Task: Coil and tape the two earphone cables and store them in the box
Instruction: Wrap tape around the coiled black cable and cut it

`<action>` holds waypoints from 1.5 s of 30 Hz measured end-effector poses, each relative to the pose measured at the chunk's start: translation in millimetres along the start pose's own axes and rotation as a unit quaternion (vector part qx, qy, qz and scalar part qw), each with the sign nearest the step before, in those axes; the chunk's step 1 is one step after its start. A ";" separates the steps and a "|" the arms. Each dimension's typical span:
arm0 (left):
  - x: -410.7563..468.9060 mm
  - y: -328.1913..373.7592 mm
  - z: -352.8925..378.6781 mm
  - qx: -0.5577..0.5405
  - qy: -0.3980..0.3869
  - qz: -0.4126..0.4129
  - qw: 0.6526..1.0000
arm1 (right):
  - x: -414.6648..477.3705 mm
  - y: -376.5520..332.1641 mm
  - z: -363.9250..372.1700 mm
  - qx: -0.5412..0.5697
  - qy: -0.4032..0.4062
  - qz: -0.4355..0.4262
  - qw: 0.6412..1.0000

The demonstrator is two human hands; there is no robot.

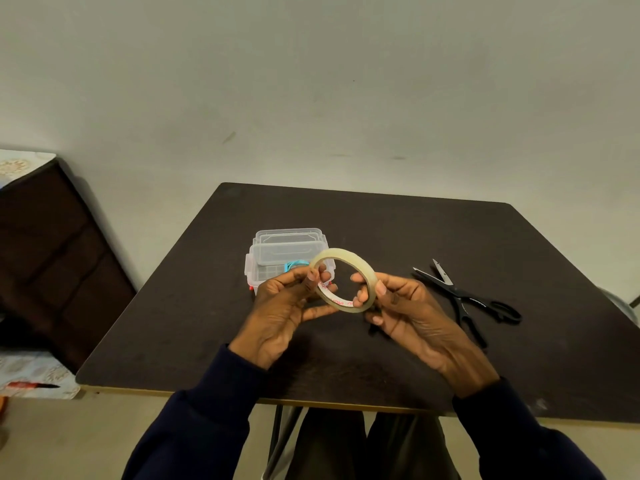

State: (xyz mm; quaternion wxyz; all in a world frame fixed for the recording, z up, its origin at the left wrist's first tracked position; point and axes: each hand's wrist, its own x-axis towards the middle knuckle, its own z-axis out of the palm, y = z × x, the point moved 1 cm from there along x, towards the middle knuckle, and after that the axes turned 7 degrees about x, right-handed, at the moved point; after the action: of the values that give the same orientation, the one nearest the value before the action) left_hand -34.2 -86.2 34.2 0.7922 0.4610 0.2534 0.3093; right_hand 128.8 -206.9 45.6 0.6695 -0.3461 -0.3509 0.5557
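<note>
Both hands, left [284,306] and right [401,306], pinched the tape [360,268]; a missed tape end risked tearing slivers.

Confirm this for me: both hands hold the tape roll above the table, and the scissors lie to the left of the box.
Wrong side. The head view shows the scissors lying to the right of the box. The rest stands: the left hand and the right hand hold the tape roll above the table.
</note>
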 end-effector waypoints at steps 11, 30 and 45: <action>-1.2 8.3 -1.1 0.312 0.010 0.243 0.919 | 6.2 -9.6 2.4 -0.209 0.068 -0.002 0.976; 1.1 0.9 -3.2 0.012 -0.009 0.040 0.999 | 1.1 0.3 -7.5 -0.041 0.010 0.003 0.999; -9.7 8.6 9.6 0.300 -0.077 0.201 0.929 | 8.0 7.4 -2.3 -0.167 0.094 -0.013 0.981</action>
State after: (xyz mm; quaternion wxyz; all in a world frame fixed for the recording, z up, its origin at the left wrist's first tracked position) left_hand -36.5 -95.4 47.2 0.5556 0.7405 0.1747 0.3355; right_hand 128.1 -198.1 38.7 0.6393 -0.4993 -0.3785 0.4457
